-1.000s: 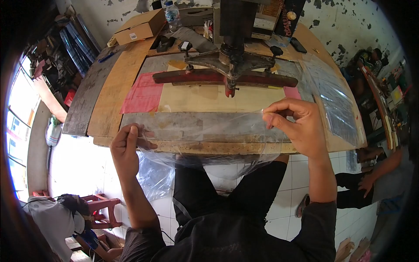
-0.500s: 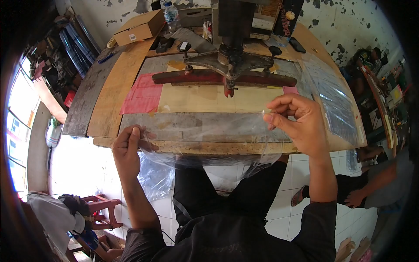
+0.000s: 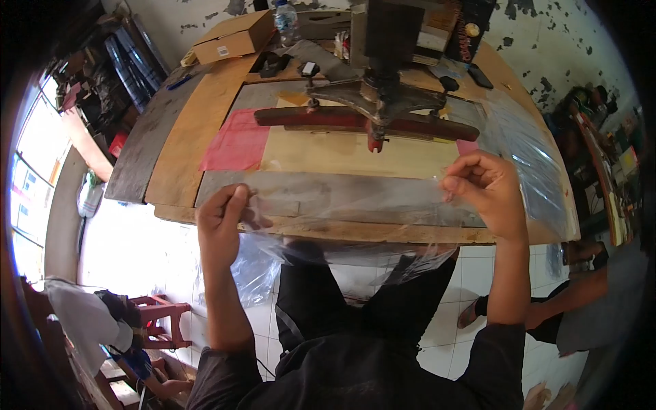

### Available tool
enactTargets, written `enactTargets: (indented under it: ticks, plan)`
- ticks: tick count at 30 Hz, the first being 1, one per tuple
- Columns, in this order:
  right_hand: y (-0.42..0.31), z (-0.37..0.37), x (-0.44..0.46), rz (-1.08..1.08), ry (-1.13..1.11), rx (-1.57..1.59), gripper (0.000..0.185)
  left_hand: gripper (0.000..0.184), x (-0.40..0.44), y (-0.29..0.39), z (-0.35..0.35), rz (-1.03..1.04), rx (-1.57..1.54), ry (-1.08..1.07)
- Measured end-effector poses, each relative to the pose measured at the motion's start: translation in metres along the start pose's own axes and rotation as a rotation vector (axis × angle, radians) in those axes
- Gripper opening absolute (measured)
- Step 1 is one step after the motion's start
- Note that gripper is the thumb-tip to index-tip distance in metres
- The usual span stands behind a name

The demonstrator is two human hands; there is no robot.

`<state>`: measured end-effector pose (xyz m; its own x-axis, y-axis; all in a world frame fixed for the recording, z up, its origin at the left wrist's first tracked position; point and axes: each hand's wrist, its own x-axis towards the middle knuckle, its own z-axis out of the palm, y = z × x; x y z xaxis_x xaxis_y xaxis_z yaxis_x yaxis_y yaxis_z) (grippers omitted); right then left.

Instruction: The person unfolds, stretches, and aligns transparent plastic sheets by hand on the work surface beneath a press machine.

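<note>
A clear plastic sheet (image 3: 355, 201) stretches between my two hands, over the front edge of the worktable, and sags toward my lap. My left hand (image 3: 222, 208) pinches its left end between thumb and fingers. At the right end, my right hand (image 3: 484, 190) pinches the sheet's corner. Beyond the sheet, a dark red press bar (image 3: 424, 128) on a metal bracket (image 3: 376, 102) stands over a pale yellow panel (image 3: 314, 150). Pink sheeting (image 3: 236, 142) lies at the panel's left side.
A stack of clear plastic (image 3: 529, 157) covers the table's right side. At the back are a cardboard box (image 3: 232, 37), a water bottle (image 3: 285, 26) and a phone (image 3: 480, 76). A red stool (image 3: 164, 321) stands lower left; another person's arm (image 3: 574, 297) shows at right.
Both hands have shifted right in the view with the plastic sheet still pinched; the left has risen slightly. The whole table view has also moved a little right.
</note>
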<state>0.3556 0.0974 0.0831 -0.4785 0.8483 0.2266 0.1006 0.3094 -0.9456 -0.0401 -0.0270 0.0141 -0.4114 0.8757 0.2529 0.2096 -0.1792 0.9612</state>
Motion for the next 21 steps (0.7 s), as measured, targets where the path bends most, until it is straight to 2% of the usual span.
enactTargets:
  ticks: [9, 16, 21]
  plan:
    - [0.034, -0.025, -0.007, 0.036, 0.095, 0.033, 0.014, 0.032, 0.014, 0.005, 0.034, -0.084, -0.067, -0.163]
    - [0.056, -0.031, -0.005, 0.042, 0.160, -0.002, 0.018, 0.031, 0.021, 0.003, 0.054, -0.126, -0.108, -0.185]
    - [0.078, -0.031, 0.002, 0.096, 0.277, -0.051, 0.018, 0.031, 0.034, -0.012, 0.061, -0.086, 0.072, -0.189]
